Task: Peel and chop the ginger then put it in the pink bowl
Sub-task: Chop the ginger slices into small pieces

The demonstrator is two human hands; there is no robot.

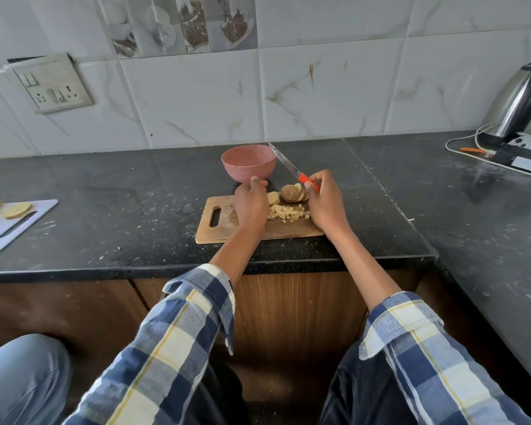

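So the chopping step looks about half done here, judging by what's on the wooden board (227, 233). Starting at the left, the left hand (250, 204) is laid over the board's middle with its fingertips up near the base of the pink bowl (248, 162); its back is turned to the camera, so whether that grip is curled or pinching a slice can't be told. Just right of it a pale peeled slice of ginger (273, 197) is seen, with a pile of small yellowish diced bits (288, 213) in front and a fanned stack of rounds (292, 193) behind, brownish on the outer face. Further right, the knife (288, 165) is held by its red handle in the right hand (325, 204), the grip closed round it, blade tilted up toward the bowl. Nothing can be seen in the bowl. Next, the remaining rounds probably need to be steadied and diced before anything gets scooped over.
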